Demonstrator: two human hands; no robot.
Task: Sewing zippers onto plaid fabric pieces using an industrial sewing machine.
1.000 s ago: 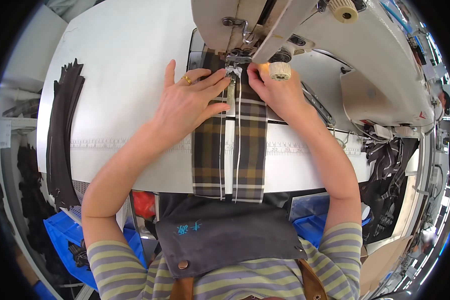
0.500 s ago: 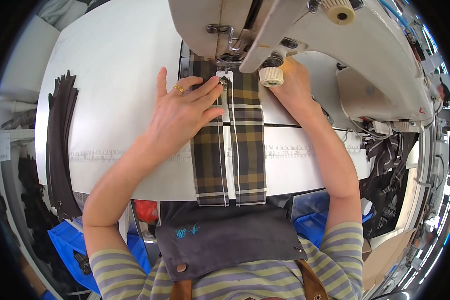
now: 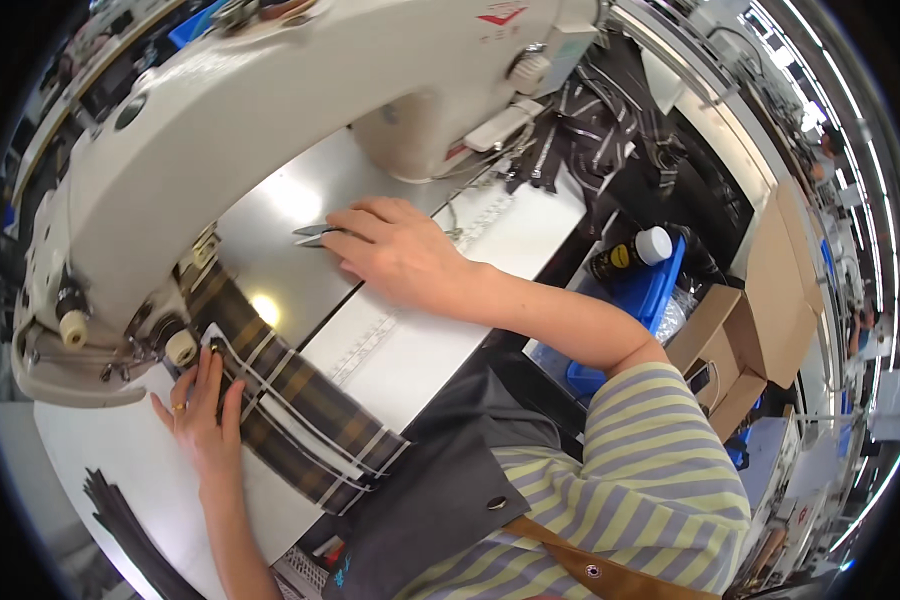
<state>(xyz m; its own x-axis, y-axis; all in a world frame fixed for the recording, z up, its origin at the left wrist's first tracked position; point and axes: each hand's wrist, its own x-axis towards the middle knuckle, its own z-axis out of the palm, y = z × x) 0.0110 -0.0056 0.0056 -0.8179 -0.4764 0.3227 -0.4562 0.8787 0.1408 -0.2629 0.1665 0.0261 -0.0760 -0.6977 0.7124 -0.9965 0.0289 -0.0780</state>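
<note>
Plaid fabric strips (image 3: 345, 400), brown and black with white lines, run from under the sewing machine (image 3: 270, 110) to the table's front edge. A pale gap edged in white lies between them. My left hand (image 3: 207, 420) rests at the fabric's left side, fingers stretched out. Its fingertips touch a small dark metal piece close by the machine's needle area, which the machine head partly hides. My right hand (image 3: 400, 250) lies on the metal plate beneath the machine arm, fingers curled over scissors (image 3: 315, 236). Their blades stick out to the left; my hand covers most of the rest.
Dark zipper strips (image 3: 130, 530) lie at the left table edge, and more zippers (image 3: 595, 125) are heaped at the far right. A ruler strip (image 3: 365, 350) crosses the table. Beyond my right arm are a blue bin (image 3: 635, 300), a white-capped bottle (image 3: 630, 252) and an open cardboard box (image 3: 740, 345).
The view has swung to the right. My right hand has come from beside the machine head to the scissors on the right. My left hand stays at the fabric by the needle area.
</note>
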